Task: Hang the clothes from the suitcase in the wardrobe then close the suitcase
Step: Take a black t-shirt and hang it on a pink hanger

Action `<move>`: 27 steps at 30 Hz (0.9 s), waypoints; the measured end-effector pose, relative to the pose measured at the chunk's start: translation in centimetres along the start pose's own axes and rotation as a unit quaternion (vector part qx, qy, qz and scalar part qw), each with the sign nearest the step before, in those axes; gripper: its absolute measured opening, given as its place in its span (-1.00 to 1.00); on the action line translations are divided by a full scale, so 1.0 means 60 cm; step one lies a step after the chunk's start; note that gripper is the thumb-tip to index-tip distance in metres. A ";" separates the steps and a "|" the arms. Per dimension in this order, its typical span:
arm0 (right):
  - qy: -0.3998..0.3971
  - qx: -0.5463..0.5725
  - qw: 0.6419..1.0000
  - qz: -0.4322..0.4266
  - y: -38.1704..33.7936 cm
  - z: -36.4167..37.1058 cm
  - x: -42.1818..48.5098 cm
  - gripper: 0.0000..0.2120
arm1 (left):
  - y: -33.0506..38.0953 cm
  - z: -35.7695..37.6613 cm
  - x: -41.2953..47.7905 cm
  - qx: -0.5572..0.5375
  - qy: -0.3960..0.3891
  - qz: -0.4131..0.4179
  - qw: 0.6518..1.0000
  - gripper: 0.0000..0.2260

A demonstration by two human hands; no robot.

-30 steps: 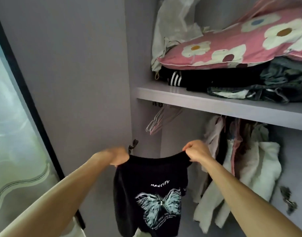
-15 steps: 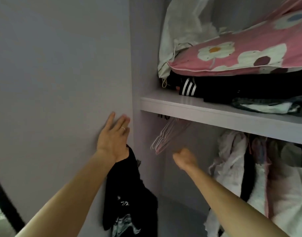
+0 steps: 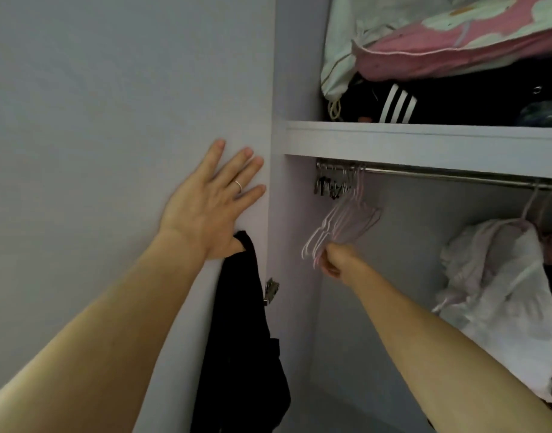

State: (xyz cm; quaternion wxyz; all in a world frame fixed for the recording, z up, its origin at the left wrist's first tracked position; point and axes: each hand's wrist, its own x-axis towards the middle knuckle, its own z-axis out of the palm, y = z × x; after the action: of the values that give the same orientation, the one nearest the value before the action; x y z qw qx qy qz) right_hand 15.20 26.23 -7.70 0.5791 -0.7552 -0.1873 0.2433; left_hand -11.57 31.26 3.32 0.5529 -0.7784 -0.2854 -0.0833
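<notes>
The left hand (image 3: pixel 205 210) pressed flat on the wardrobe door (image 3: pixel 112 120), its thumb pinning the black shirt (image 3: pixel 243 339) that hung down the door's right edge, while the right hand (image 3: pixel 337 260) had its grip closed round pink hangers (image 3: pixel 349 220) at the rail's (image 3: pixel 440 175) left end.

Bare rail (image 3: pixel 440 175) between hangers (image 3: pixel 341 225) and white garments (image 3: pixel 493 276)

The thumb of the left hand (image 3: pixel 205 210) was hidden behind the black garment (image 3: pixel 246 339), whose lower part ran off the bottom edge. The right hand (image 3: pixel 337 260) gripped the pink hangers (image 3: pixel 346 223) with its fingertips out of sight, so how many it held could not be told. The floral pillow (image 3: pixel 440 54) and the rail (image 3: pixel 456 177) were cut off at the right edge, and the clips (image 3: pixel 329 184) were too blurred to count.
</notes>
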 end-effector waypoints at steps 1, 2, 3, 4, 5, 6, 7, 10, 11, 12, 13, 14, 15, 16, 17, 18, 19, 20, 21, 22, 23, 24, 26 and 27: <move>-0.002 0.012 1.000 -0.012 0.001 -0.001 0.007 -0.70 | 0.000 0.001 0.003 -0.003 0.005 -0.004 1.000 -0.20; 0.001 0.010 1.000 -0.021 0.006 0.001 0.009 -0.72 | 0.002 0.004 0.003 -0.005 0.010 -0.007 1.000 -0.20; 0.005 0.013 1.000 -0.028 0.010 0.003 0.009 -0.74 | 0.003 0.005 0.002 -0.006 0.011 -0.006 1.000 -0.20; 0.019 0.018 0.999 -0.029 0.009 0.002 0.009 -0.75 | 0.002 0.005 0.003 -0.008 0.013 -0.006 1.000 -0.21; 0.034 0.028 0.999 -0.030 0.006 0.001 0.004 -0.74 | 0.004 0.005 0.001 -0.012 0.019 -0.006 1.000 -0.21; 0.058 0.028 0.997 -0.034 -0.002 -0.003 -0.002 -0.74 | 0.004 0.005 -0.002 -0.013 0.023 -0.007 1.000 -0.21; 0.087 0.005 0.995 -0.046 -0.007 -0.010 -0.006 -0.71 | 0.006 0.006 -0.004 -0.017 0.023 -0.008 1.000 -0.21; 0.175 -0.131 0.974 -0.057 -0.043 -0.049 -0.026 -0.55 | 0.001 0.004 -0.005 -0.014 0.012 -0.005 1.000 -0.19; 0.187 -0.151 0.969 -0.059 -0.055 -0.063 -0.034 -0.55 | 0.000 0.001 -0.006 -0.015 0.006 0.002 1.000 -0.18; 0.192 -0.162 0.966 -0.055 -0.069 -0.079 -0.048 -0.55 | -0.001 -0.005 -0.007 -0.018 -0.003 0.012 1.000 -0.18; 0.200 -0.177 0.962 -0.058 -0.075 -0.095 -0.060 -0.54 | 0.000 -0.008 -0.009 -0.026 -0.016 0.019 0.999 -0.19; 0.205 -0.191 0.959 -0.050 -0.086 -0.115 -0.076 -0.52 | -0.003 -0.014 -0.005 -0.030 -0.036 0.027 0.999 -0.23; 0.203 -0.201 0.957 -0.043 -0.092 -0.136 -0.095 -0.52 | -0.008 -0.025 -0.004 -0.045 -0.056 0.032 0.997 -0.29; 0.195 -0.216 0.956 -0.047 -0.084 -0.141 -0.114 -0.51 | -0.001 -0.021 -0.011 -0.065 -0.076 0.038 0.994 -0.37; 0.196 -0.227 0.953 -0.036 -0.089 -0.168 -0.138 -0.50 | -0.012 -0.036 -0.005 -0.097 -0.096 0.058 0.989 -0.46; 0.189 -0.235 0.953 -0.024 -0.088 -0.194 -0.171 -0.49 | -0.024 -0.055 -0.007 -0.142 -0.112 0.079 0.980 -0.55; 0.183 -0.237 0.954 -0.023 -0.078 -0.207 -0.193 -0.49 | -0.029 -0.063 -0.010 -0.198 -0.115 0.086 0.970 -0.60; 0.179 -0.240 0.954 -0.023 -0.072 -0.238 -0.225 -0.52 | -0.039 -0.087 -0.014 -0.270 -0.128 0.087 0.950 -0.63; 0.168 -0.235 0.957 -0.025 -0.065 -0.259 -0.253 -0.55 | -0.052 -0.106 -0.021 -0.351 -0.151 0.074 0.921 -0.65; 0.159 -0.222 0.961 -0.028 -0.057 -0.279 -0.280 -0.59 | -0.064 -0.124 -0.025 -0.433 -0.181 0.056 0.881 -0.67; 0.146 -0.210 0.966 -0.030 -0.048 -0.299 -0.310 -0.60 | -0.074 -0.147 -0.033 -0.510 -0.211 0.030 0.834 -0.70; 0.131 -0.198 0.971 -0.028 -0.043 -0.316 -0.334 -0.59 | -0.078 -0.155 -0.034 -0.588 -0.238 -0.010 0.773 -0.72; 0.089 -0.168 0.982 -0.008 -0.032 -0.347 -0.390 -0.55 | -0.077 -0.187 -0.048 -0.736 -0.268 -0.124 0.609 -0.70; 0.068 -0.146 0.987 0.009 -0.025 -0.361 -0.416 -0.53 | -0.069 -0.208 -0.056 -0.793 -0.269 -0.185 0.515 -0.74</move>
State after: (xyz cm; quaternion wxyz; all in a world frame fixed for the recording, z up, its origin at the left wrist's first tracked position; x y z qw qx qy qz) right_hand 7.60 -4.47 2.09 0.4719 -0.8482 -0.1743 0.1661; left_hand -14.25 19.70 9.88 -0.4248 -0.8086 -0.3738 -0.1616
